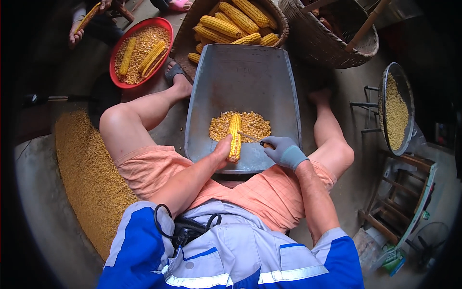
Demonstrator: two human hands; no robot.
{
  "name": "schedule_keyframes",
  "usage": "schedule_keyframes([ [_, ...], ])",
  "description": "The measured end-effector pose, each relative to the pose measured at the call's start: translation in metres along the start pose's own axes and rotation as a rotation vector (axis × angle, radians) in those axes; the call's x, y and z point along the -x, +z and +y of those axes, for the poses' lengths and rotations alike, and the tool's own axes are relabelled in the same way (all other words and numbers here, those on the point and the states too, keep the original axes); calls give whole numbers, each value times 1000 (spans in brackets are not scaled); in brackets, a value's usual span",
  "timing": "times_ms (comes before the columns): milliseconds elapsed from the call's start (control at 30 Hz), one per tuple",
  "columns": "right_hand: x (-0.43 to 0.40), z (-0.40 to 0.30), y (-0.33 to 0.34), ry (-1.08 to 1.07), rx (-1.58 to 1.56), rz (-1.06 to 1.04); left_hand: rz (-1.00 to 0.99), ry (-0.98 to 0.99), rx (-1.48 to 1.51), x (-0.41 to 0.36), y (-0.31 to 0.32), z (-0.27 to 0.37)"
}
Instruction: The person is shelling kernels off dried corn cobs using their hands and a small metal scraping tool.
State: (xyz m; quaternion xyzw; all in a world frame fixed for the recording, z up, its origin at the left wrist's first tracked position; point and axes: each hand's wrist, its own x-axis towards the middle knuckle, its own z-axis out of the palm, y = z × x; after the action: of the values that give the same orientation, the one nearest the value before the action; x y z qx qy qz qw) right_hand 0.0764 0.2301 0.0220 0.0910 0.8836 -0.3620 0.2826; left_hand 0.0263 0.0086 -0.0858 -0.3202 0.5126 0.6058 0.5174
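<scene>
My bare left hand [222, 150] grips an ear of corn [235, 132] near its lower end, its far end pointing away from me. In my right hand [285, 150], which wears a grey glove, is a screwdriver [267, 145] with a dark and orange handle. Its thin metal shaft reaches left, and the tip meets the side of the ear. Beneath the ear, a heap of loose corn kernels [256, 126] lies in a grey metal scoop-like tray [245, 79] between my legs. My left fingers are partly hidden behind the ear.
Beyond the tray stands a wicker basket [284, 32] of corn ears. A red basin [112, 74] of kernels and ears is at far left, beside another person's hands [76, 34] holding an ear. Kernels spread [90, 173] on the left floor. At right, a round pan [411, 104] rests on a stool.
</scene>
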Motion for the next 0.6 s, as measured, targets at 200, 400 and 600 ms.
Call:
schedule_keyframes([
  [200,31,-56,51,74,179,113,-2,-58,20,1,-4,-4],
  [400,68,-92,69,227,178,44,24,-70,46,-6,9,-11],
  [600,79,-109,57,283,226,-39,70,-64,56,-10,12,-15],
])
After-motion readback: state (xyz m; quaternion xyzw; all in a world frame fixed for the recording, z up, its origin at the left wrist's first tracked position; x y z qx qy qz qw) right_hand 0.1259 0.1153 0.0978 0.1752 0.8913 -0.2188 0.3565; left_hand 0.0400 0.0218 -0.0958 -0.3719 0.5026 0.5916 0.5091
